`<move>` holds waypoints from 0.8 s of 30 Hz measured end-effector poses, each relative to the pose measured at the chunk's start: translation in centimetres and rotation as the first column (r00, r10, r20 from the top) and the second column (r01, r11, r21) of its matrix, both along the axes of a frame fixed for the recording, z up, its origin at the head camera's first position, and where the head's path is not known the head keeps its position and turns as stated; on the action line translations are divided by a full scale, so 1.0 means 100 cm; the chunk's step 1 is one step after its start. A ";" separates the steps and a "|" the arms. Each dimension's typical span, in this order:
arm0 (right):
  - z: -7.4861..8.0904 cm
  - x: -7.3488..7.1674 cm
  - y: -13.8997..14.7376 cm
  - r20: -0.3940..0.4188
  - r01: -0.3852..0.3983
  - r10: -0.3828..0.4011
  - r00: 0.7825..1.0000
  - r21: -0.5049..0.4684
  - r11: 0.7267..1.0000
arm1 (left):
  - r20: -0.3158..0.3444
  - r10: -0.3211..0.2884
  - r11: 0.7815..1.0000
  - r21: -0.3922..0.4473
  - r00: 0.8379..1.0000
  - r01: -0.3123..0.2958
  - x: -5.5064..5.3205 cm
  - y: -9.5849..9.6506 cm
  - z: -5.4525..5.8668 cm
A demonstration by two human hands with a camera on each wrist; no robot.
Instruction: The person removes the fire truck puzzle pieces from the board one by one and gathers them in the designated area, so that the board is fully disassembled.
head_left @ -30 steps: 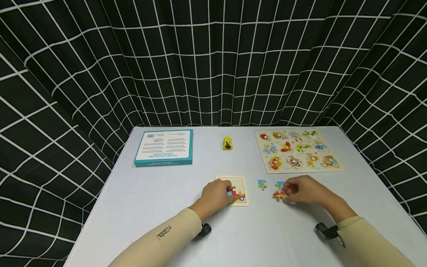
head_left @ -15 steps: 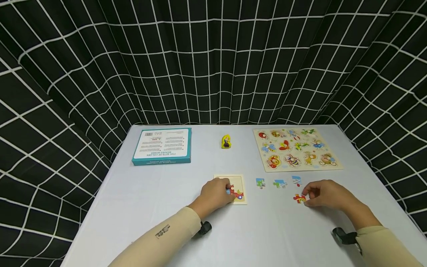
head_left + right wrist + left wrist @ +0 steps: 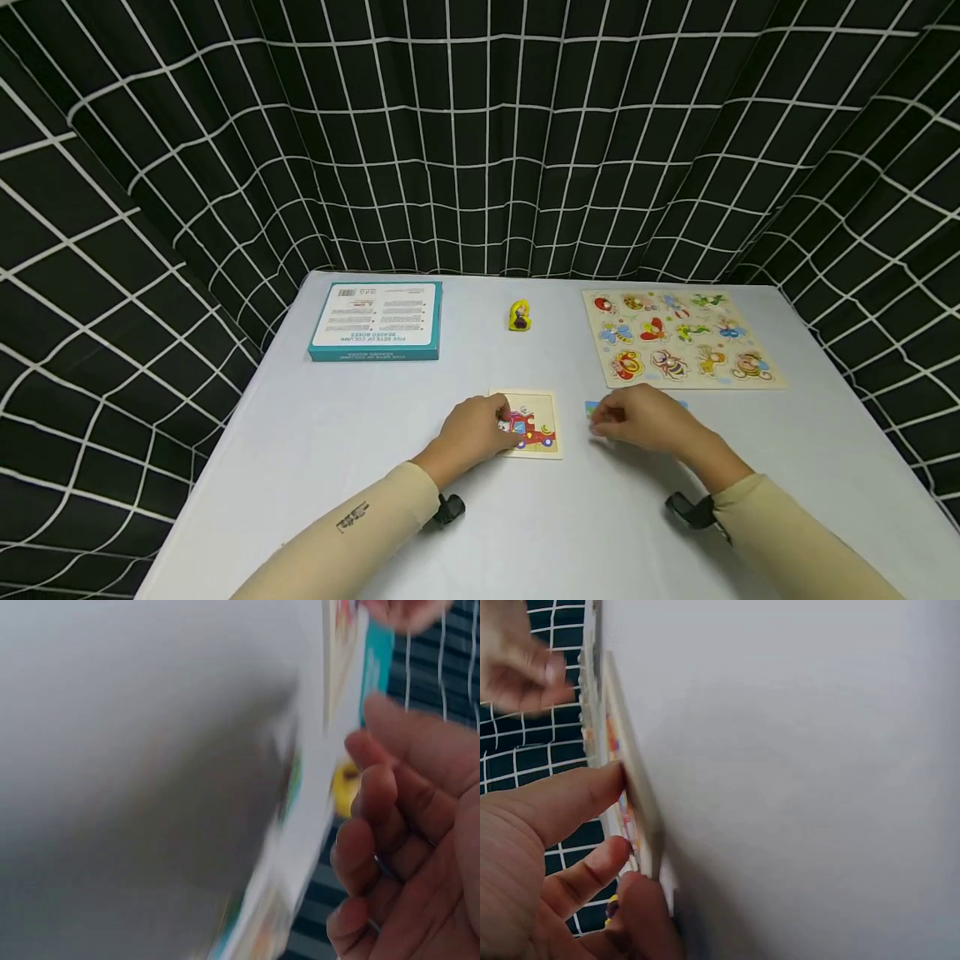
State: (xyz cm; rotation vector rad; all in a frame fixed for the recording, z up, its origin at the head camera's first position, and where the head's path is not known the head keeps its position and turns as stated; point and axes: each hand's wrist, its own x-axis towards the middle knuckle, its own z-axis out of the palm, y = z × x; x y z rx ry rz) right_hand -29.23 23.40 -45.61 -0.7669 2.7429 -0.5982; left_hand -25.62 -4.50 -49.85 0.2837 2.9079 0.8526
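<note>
A small square wooden jigsaw board (image 3: 553,402) with a red truck picture lies on the table. My left hand (image 3: 470,433) holds it at its left side, hiding part of the picture. In the left wrist view, my thumb touches the face of the puzzle and the fingertips meet its edge. To the right of the board, my right hand (image 3: 643,419) is over a row of loose blue puzzle pieces (image 3: 592,407), most of them hidden beneath it. In the right wrist view, its fingers are loosely bent with nothing between them.
A teal box (image 3: 375,353) lies back left. A small yellow figure (image 3: 519,316) is at the back middle. On the back right lies a large wooden insect puzzle board (image 3: 645,383). Black gridded cloth (image 3: 480,150) hangs behind the white table (image 3: 450,533).
The red and yellow puzzle piece pinched in my right hand half a second ago is out of sight there. That hand has moved left. More of the truck picture shows beside my left hand.
</note>
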 end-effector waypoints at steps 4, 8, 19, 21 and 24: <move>-0.012 -0.007 -0.048 -0.078 -0.080 0.081 0.994 0.027 0.996 | -0.009 0.000 1.000 0.016 1.000 0.000 0.001 -0.002 -0.003; -0.018 -0.012 -0.076 -0.147 -0.122 0.134 0.980 0.087 0.989 | -0.001 0.008 1.000 0.022 1.000 -0.008 0.002 -0.002 -0.002; -0.020 -0.015 -0.089 -0.202 -0.135 0.152 0.968 0.097 0.986 | 0.030 -0.006 1.000 0.027 1.000 0.006 0.002 -0.004 0.001; -0.018 -0.016 -0.087 -0.217 -0.122 0.139 0.966 0.087 0.989 | 0.027 -0.004 0.999 0.035 1.000 0.003 0.001 -0.005 0.000; -0.012 -0.017 -0.073 -0.199 -0.085 0.095 0.975 0.056 0.995 | 0.023 -0.005 0.999 0.044 1.000 0.004 -0.001 -0.005 -0.001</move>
